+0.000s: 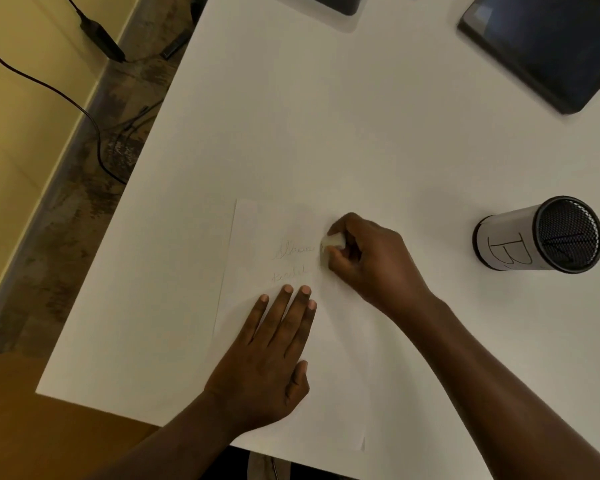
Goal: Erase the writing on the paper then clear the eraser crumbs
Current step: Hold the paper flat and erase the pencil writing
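A white sheet of paper [257,223] lies on the white table [291,116], with two faint lines of handwriting [291,261] near its upper middle. My left hand [274,344] lies flat on the sheet just below the writing, fingers straight. My right hand [368,258] pinches a small white eraser [331,245] and holds it against the paper at the right end of the upper line. No crumbs can be made out.
A black mesh pen cup [537,235] with a paper label lies on its side at the right. A dark tablet [548,46] sits at the far right, another dark device [333,1] at the top edge. The table's left edge drops to floor with cables [94,126].
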